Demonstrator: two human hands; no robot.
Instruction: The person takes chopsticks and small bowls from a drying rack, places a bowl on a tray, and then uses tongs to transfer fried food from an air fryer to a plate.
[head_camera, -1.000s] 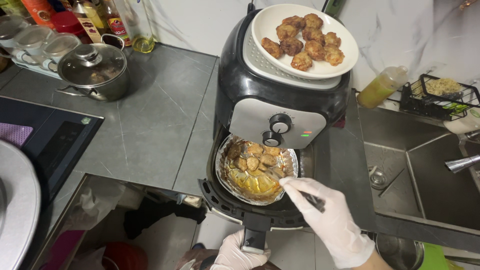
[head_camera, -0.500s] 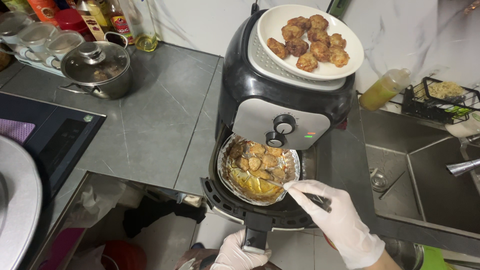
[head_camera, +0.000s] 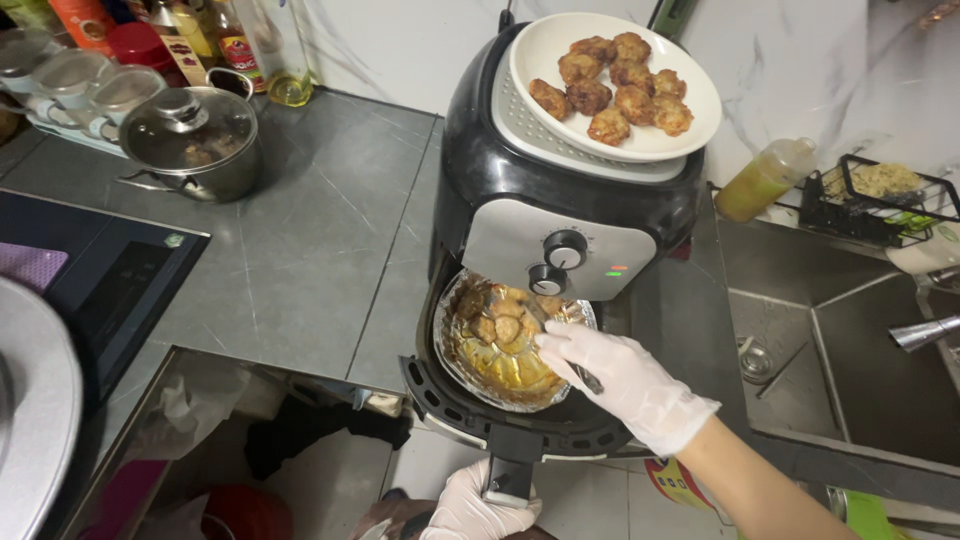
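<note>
We find the foil-lined basket (head_camera: 505, 345) pulled out at lower centre of the frame, its handle (head_camera: 510, 470) running straight down to our left hand (head_camera: 475, 508), which is clenched around it. Our right hand (head_camera: 625, 385) reaches in from the lower right over the basket's right rim, fingers closed on a thin dark utensil (head_camera: 590, 380). The air fryer body (head_camera: 560, 190) crowds the top edge; open room lies below and left.

Black air fryer (head_camera: 560, 190) on grey stone surface (head_camera: 300, 250), drawer pulled out. Left gloved hand (head_camera: 475, 505) grips drawer handle (head_camera: 510, 470). Right gloved hand (head_camera: 625, 380) over foil-lined basket (head_camera: 500, 345) of browned pieces. White plate of fried patties (head_camera: 615, 85) on top.
</note>
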